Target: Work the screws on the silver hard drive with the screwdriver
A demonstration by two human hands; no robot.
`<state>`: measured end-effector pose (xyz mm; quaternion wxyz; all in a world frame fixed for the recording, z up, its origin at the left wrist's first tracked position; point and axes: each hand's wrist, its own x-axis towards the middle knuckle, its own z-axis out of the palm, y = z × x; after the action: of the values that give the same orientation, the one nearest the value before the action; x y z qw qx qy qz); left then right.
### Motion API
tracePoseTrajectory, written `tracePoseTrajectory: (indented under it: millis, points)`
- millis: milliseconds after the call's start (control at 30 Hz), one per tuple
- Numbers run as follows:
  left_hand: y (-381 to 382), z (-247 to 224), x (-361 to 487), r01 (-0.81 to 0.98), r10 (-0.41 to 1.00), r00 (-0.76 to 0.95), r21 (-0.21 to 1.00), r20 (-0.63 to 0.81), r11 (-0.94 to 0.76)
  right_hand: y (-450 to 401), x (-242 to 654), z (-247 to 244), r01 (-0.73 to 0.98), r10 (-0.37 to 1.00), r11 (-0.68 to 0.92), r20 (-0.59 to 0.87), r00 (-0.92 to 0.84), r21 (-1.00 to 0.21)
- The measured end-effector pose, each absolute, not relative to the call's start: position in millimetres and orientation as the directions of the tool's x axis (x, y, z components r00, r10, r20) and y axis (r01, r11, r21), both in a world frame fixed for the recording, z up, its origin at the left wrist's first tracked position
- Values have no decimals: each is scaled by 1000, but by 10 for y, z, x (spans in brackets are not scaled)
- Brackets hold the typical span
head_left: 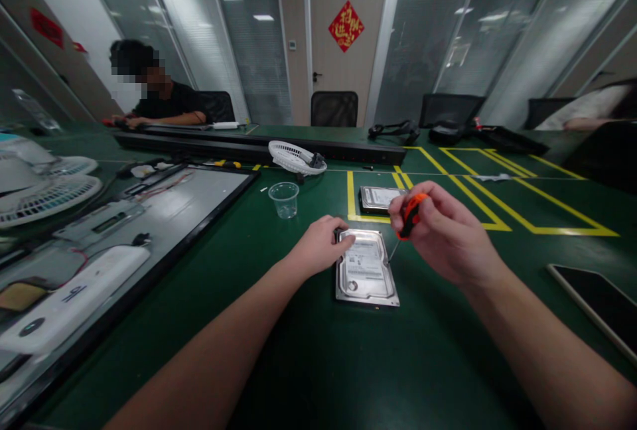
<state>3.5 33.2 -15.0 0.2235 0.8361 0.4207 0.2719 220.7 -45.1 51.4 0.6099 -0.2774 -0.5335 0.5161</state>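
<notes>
A silver hard drive (368,277) with a white label lies flat on the green table in front of me. My left hand (322,244) grips its upper left edge, thumb on the top face and fingers at the far corner. An orange and black screwdriver (413,214) is held in my right hand (448,234), fingers wrapped round the handle. Its thin shaft slants down to the right edge of the drive, and the tip appears to touch there. Just beyond, a second hard drive (377,198) rests inside a yellow taped outline, partly behind my right fingers.
A clear plastic cup (283,201) and a white fan grille (293,157) stand beyond my left hand. At left lies a large panel (199,191) with electronic parts on it. A phone-like slab (597,304) is at right. Across the table sits another person (169,105).
</notes>
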Motion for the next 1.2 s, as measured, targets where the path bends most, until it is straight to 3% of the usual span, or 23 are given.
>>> tracePoseTrajectory:
  millis: [1200]
  points:
    - [326,-139,34,586,823,502,595,267,-550,-460,2199,536,-300,934,305,346,-93,-904]
